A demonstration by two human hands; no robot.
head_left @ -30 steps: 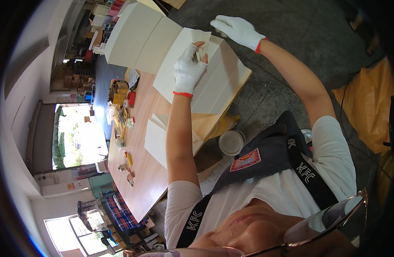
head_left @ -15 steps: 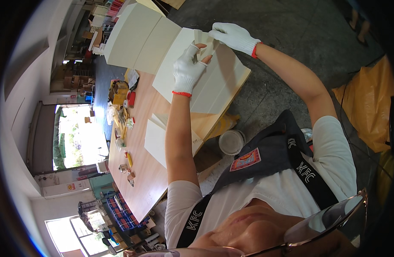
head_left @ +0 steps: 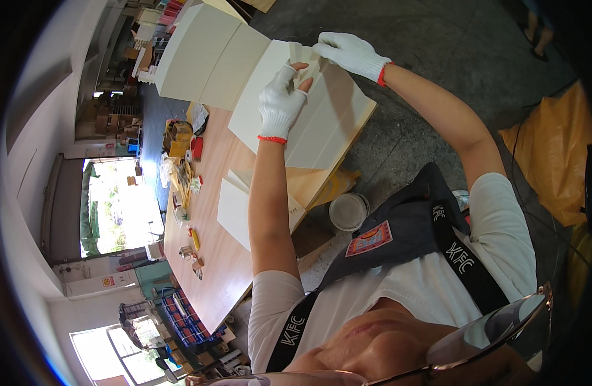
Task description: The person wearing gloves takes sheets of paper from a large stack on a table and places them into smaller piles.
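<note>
My left hand (head_left: 281,103), in a white knitted glove with two bare fingertips, lies over a pale cardboard sheet (head_left: 312,138). Its bare thumb and finger are spread apart beside a narrow raised cardboard strip (head_left: 296,53). Across from it, my right hand (head_left: 352,53), gloved in white with a red cuff, has its fingers closed at the strip's right end, by the sheet's far edge. Those fingertips are partly hidden. Parallel crease lines run along the sheet. A second creased cardboard panel (head_left: 212,58) adjoins it on the left.
The wooden table (head_left: 212,270) bears smaller white sheets (head_left: 233,209) by my left forearm, and a yellow box (head_left: 178,138) among loose small items along its left edge. A round pale bucket (head_left: 348,212) stands on the floor by the table. An orange sheet (head_left: 553,154) hangs at right.
Both hands have shifted very slightly up and left, staying at the same strip. The cardboard lies almost exactly as before.
</note>
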